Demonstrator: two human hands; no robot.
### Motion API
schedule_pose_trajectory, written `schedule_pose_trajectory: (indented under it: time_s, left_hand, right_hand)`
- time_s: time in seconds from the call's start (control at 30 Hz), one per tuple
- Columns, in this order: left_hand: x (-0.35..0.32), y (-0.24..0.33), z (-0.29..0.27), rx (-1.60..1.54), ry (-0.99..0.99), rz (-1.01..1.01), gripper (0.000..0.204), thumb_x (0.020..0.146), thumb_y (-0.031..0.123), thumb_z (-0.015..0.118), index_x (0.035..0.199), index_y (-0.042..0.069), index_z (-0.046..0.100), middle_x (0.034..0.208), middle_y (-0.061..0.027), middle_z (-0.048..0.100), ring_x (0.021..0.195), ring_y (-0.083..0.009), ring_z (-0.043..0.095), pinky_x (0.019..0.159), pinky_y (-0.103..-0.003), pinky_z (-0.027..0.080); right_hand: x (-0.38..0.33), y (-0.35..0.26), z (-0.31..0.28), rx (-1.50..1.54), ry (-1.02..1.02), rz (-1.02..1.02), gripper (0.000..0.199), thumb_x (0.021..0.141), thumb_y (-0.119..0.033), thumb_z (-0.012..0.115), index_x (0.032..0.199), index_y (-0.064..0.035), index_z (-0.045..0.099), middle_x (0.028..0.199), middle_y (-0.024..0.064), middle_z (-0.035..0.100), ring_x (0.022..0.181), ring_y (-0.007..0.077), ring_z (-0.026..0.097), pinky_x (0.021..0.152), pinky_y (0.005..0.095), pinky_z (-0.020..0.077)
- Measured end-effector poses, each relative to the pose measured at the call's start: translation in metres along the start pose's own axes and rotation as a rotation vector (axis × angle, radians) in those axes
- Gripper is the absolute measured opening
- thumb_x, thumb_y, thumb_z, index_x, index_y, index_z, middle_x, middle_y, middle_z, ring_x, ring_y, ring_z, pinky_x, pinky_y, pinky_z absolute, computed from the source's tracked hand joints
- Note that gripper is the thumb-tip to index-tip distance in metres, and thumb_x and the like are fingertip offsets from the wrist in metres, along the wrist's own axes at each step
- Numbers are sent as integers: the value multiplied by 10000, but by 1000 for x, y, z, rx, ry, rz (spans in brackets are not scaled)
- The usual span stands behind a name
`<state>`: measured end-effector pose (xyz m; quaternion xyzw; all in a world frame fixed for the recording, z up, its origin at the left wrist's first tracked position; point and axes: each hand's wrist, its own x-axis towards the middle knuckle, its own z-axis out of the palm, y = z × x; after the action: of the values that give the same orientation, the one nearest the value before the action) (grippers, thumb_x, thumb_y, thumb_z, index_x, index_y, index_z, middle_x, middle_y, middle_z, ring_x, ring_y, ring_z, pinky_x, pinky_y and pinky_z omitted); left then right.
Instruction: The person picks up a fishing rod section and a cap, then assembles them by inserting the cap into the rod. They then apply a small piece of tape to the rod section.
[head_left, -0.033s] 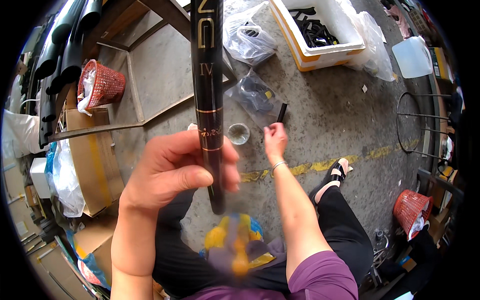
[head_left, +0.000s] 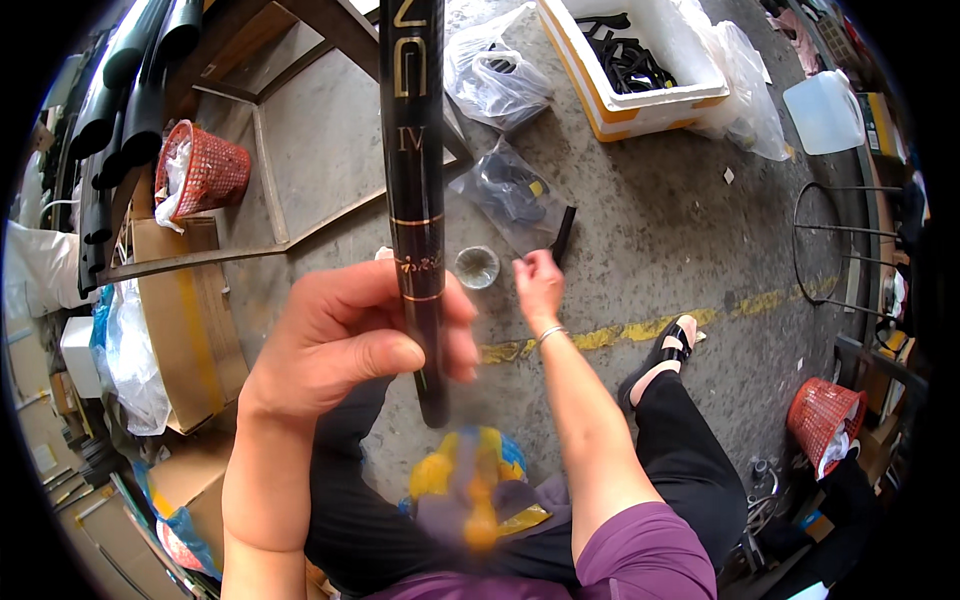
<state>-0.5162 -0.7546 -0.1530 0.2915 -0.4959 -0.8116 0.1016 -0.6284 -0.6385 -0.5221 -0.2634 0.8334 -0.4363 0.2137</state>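
Note:
My left hand (head_left: pixel 345 335) is closed around the lower part of a glossy black pole (head_left: pixel 412 180), which looks like a fishing rod section, with gold marks and bands. It stands nearly upright, its top beyond the picture's edge. My right hand (head_left: pixel 540 290) reaches low over the floor, fingers curled together; anything in them is too small to make out. Just right of its fingertips is a short black stick (head_left: pixel 565 232). To its left stands a small clear round cup (head_left: pixel 477 268). Behind lies a clear plastic bag (head_left: pixel 512 195) with dark things inside.
A white foam box (head_left: pixel 665 105) of black parts stands far right, beside a knotted white bag (head_left: pixel 497 75). A metal frame (head_left: pixel 265 170), red basket (head_left: pixel 215 170) and cardboard box (head_left: pixel 185 330) are left. A second red basket (head_left: pixel 822 415) and wire stand (head_left: pixel 800 235) are right.
My right hand has shifted slightly left, off the black stick and nearer the clear cup. My left hand and the pole have hardly moved.

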Motion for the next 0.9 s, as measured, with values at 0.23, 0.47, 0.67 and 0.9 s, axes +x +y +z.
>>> schedule_pose_trajectory:
  time_s: [0.23, 0.47, 0.67, 0.9]
  left_hand:
    - [6, -1, 12, 13, -29, 6, 375, 761, 166, 718, 987, -91, 563, 813, -179, 633, 725, -292, 661, 651, -388, 560]
    - [6, 0, 10, 8, -2, -17, 393, 760, 188, 727, 979, -93, 562, 785, -180, 634, 706, -300, 661, 632, -393, 562]
    - [7, -2, 15, -18, 1, 12, 398, 771, 199, 720, 985, -89, 547, 780, -173, 621, 703, -292, 652, 627, -397, 561]
    - [10, -11, 13, -60, 0, 54, 431, 795, 218, 705, 1038, -78, 506, 818, -171, 613, 714, -284, 645, 639, -388, 557]
  right_hand:
    - [-85, 9, 127, 717, -615, 413, 318, 839, -103, 599, 1151, -75, 541, 1050, 121, 606, 849, 231, 622, 695, 339, 491]
    - [-70, -2, 129, 1327, -406, 998, 281, 863, 1, 504, 1139, -34, 466, 1325, 163, 400, 1112, 276, 516, 860, 353, 468]
    - [-55, -37, 107, 1694, -235, 1095, 128, 841, 65, 460, 922, -29, 434, 1130, 197, 516, 1086, 334, 529, 895, 429, 483]
    - [-56, -49, 100, 1431, -98, 1240, 124, 852, 1, 579, 897, -40, 471, 795, 98, 604, 696, 204, 631, 555, 278, 538]
